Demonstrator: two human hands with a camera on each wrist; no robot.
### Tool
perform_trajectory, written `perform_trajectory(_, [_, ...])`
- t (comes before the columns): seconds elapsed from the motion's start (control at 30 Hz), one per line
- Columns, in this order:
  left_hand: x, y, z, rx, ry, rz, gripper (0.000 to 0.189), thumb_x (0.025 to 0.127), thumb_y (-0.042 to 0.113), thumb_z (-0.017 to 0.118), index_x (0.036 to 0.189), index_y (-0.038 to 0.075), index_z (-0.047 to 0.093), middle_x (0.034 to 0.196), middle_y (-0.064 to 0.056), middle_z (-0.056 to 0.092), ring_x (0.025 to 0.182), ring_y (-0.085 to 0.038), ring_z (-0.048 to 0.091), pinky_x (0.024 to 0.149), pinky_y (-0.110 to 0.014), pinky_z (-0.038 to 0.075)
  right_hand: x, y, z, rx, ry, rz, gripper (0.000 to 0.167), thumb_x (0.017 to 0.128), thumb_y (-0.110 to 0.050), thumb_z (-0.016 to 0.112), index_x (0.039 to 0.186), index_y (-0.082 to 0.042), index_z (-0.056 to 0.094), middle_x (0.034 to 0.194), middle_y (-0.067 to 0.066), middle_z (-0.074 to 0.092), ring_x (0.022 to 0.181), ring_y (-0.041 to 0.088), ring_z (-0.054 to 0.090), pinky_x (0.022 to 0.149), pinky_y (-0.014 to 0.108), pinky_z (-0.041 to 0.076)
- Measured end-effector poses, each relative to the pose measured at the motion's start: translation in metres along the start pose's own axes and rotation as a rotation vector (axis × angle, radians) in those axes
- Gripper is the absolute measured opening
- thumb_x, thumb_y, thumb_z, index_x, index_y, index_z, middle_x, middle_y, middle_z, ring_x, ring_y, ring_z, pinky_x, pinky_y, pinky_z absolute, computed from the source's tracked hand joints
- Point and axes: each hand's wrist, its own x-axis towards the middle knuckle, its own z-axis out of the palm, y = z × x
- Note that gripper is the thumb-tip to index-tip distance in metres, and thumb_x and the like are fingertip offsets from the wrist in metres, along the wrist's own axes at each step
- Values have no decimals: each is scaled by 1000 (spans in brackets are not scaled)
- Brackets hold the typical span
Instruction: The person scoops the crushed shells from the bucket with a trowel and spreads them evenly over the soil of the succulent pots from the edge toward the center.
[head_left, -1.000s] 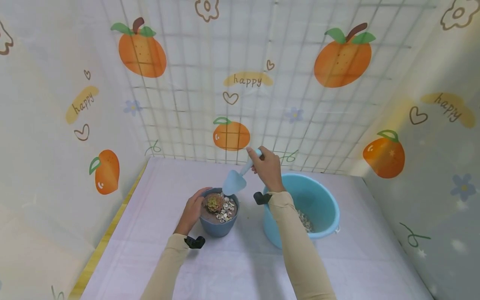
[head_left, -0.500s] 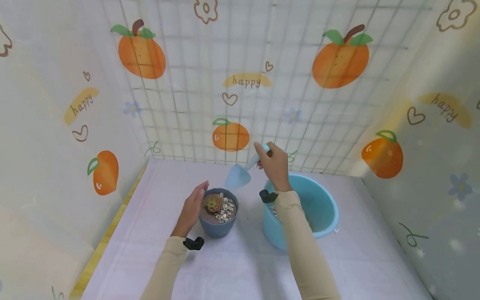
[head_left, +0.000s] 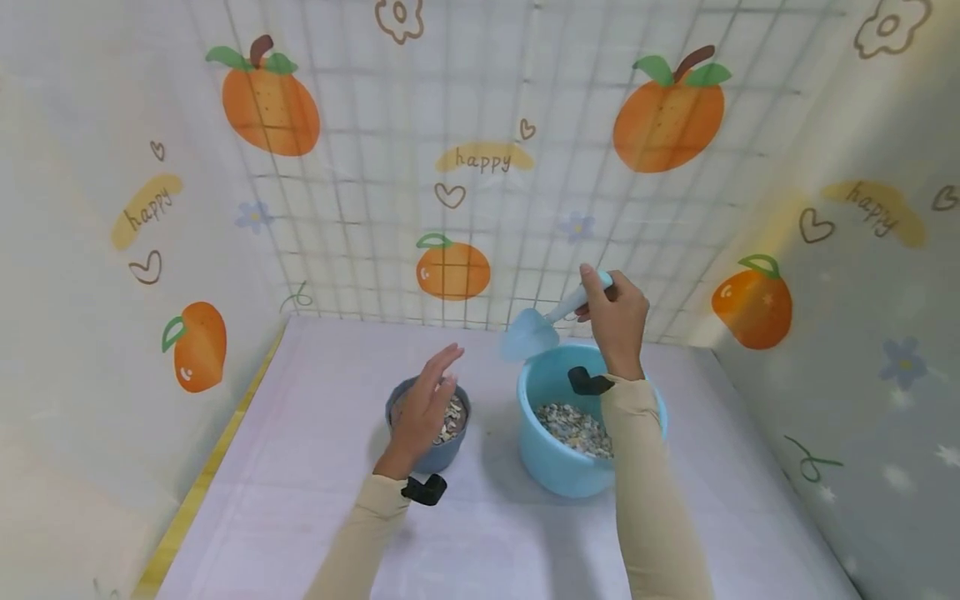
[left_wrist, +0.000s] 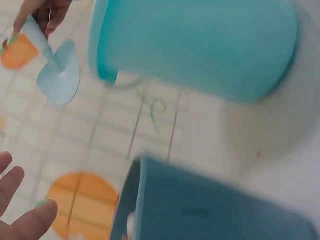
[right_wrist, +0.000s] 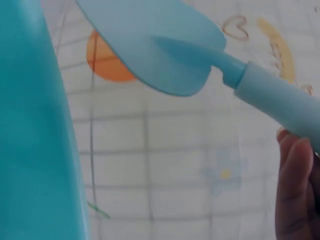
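Observation:
My right hand (head_left: 618, 325) grips the handle of a light blue trowel (head_left: 529, 335), whose blade hangs at the far left rim of the blue bucket (head_left: 558, 471). In the right wrist view the trowel's blade (right_wrist: 165, 55) looks bare. Grey-white pebble-like pieces (head_left: 573, 429) lie at the bottom of the bucket. My left hand (head_left: 423, 408) hovers over a blue-grey flower pot (head_left: 444, 454), its fingers straight and holding nothing. Pale flat pieces (head_left: 452, 419) show on the pot's soil; the hand hides the plant. The left wrist view shows the pot's side (left_wrist: 210, 205) below the bucket.
A white cloth (head_left: 480, 533) covers the table, with a yellow strip (head_left: 206, 471) along its left edge. Printed curtains with oranges (head_left: 453, 271) enclose the back and both sides; a wire grid shows through the back one. A tiny speck lies between pot and bucket.
My right hand has carried the trowel from above the pot rightward and up to the bucket. My left hand has let go of the pot's rim and moved right, over the pot.

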Motion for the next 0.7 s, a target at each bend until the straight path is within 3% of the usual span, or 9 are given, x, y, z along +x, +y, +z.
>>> perform_trajectory(0.17, [5, 14, 27, -31, -70, -36, 47, 114, 26, 38, 159, 11, 44, 167, -8, 32, 154, -22, 27, 117, -58, 32, 5, 7, -23, -24, 92, 15, 44, 104, -33, 69, 95, 10, 70, 75, 28, 67, 53, 23, 63, 54, 24, 53])
perform_trajectory(0.37, [7, 22, 62, -45, -163, -106, 52, 114, 39, 38, 163, 20, 38, 171, -2, 22, 156, -22, 19, 117, -62, 27, 2, 19, -45, -71, 186, 68, 49, 99, -48, 71, 87, 0, 69, 69, 16, 65, 49, 16, 61, 51, 20, 51])
perform_trajectory(0.57, [5, 23, 88, -85, -229, -190, 61, 111, 53, 36, 164, 22, 35, 173, 6, 7, 157, -25, 14, 117, -63, 27, -7, 42, -49, -177, 149, 98, 56, 97, -59, 67, 82, -5, 66, 67, 13, 65, 53, 25, 62, 50, 21, 50])
perform_trajectory(0.7, [3, 20, 98, -99, -216, -233, 60, 111, 53, 39, 164, 26, 35, 173, 9, -3, 158, -27, 10, 117, -64, 27, -14, 57, -47, -233, 98, 118, 57, 97, -61, 65, 83, -6, 66, 68, 15, 66, 57, 31, 65, 50, 22, 49])
